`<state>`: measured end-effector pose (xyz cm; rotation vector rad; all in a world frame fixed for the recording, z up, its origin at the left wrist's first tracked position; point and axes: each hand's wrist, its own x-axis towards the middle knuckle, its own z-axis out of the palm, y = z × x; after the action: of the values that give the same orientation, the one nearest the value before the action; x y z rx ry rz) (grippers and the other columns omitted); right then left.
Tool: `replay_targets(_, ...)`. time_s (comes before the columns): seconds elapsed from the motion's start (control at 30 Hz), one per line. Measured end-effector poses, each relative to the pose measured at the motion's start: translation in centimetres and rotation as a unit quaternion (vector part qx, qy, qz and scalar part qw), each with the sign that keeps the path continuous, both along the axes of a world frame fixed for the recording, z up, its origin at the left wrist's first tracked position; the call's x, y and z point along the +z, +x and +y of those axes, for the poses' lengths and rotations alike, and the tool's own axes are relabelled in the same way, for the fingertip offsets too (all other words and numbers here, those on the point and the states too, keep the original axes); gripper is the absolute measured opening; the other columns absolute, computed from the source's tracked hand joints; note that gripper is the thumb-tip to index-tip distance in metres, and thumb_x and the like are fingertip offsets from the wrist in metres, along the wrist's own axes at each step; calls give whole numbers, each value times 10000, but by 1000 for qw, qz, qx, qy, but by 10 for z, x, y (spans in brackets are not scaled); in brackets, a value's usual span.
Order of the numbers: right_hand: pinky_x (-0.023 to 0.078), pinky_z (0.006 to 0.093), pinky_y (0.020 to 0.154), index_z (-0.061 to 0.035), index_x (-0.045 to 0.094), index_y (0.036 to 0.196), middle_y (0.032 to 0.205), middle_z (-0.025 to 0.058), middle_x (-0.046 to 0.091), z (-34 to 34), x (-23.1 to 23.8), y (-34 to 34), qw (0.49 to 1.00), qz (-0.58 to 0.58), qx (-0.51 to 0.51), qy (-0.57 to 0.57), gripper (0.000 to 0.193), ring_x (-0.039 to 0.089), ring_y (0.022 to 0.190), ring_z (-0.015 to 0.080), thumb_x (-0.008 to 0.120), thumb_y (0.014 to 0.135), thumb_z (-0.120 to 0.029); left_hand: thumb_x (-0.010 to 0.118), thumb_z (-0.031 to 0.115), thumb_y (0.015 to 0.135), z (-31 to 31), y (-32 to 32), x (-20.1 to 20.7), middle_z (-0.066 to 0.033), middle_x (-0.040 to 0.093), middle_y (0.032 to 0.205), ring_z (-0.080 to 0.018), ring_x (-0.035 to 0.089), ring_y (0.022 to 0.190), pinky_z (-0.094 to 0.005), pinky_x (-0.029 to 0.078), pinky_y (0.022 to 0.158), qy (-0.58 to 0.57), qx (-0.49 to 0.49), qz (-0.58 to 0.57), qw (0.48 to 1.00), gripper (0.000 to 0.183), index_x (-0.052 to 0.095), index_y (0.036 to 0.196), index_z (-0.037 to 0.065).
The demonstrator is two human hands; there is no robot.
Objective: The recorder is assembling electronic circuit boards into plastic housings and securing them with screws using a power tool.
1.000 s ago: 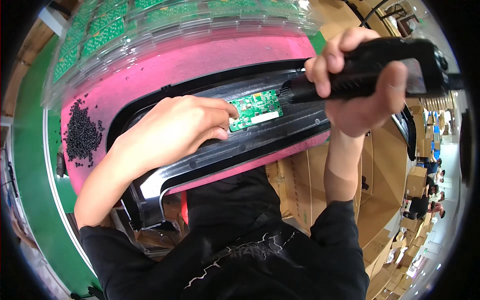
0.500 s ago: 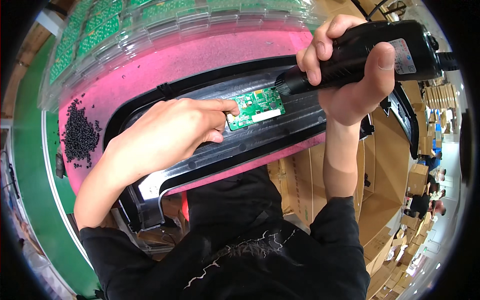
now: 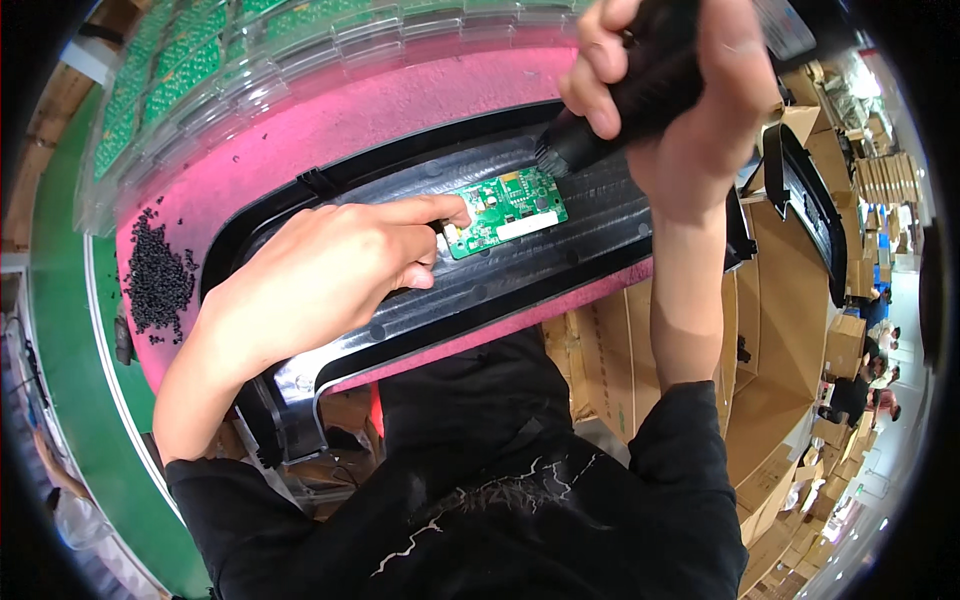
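Observation:
A green circuit board with a white connector strip lies inside a long black plastic housing. The index finger of my left hand presses on the board's left end, holding it against the housing; the other fingers are curled underneath. My right hand is wrapped round a black electric screwdriver, which is tilted. Its ribbed nose comes down at the board's upper right corner. I cannot make out the bit or a screw there.
A pile of small black screws lies left on the pink mat. Clear plastic trays of green boards stand along the back. Another black housing is at the right, near cardboard boxes. Several people are far off right.
My right hand has raised and tilted the screwdriver's body, while its nose stays by the board's upper right corner. My left hand keeps its place on the board.

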<state>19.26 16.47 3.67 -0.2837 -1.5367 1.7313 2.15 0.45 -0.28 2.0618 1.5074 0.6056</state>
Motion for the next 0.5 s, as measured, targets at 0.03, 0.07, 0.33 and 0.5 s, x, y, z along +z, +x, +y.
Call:
replay_targets(0.03,427,270,469,18,549,963,734,98,564,3,2,-1,1000,-27,2,8,479,513,489,164,648,938,-450,669,-34,794,1,0,2,-130,657,1244,-347,687,836,-411,522,676,-8,0,0,1000,112,561,770,-52)
replay_targets(0.07,423,264,470,21,552,961,739,92,563,4,4,-1,998,-53,4,16,453,509,490,153,644,945,-422,669,-35,793,1,1,3,-135,655,1247,-348,687,836,-411,521,677,-16,0,-1,1000,112,561,768,-51)
replay_targets(0.33,417,257,472,34,579,985,696,84,568,-4,2,-3,999,-35,-31,28,483,509,491,136,661,922,-438,670,0,812,0,1,4,-104,663,1239,-328,692,833,-403,526,680,-12,2,23,1000,98,586,780,-37)
replay_targets(0.5,387,302,565,-36,574,1105,763,13,553,10,-4,15,978,138,128,87,761,482,549,132,483,879,-757,716,106,844,3,1,-1,-84,722,1012,-298,707,835,-378,560,688,76,20,9,997,151,637,849,-22)
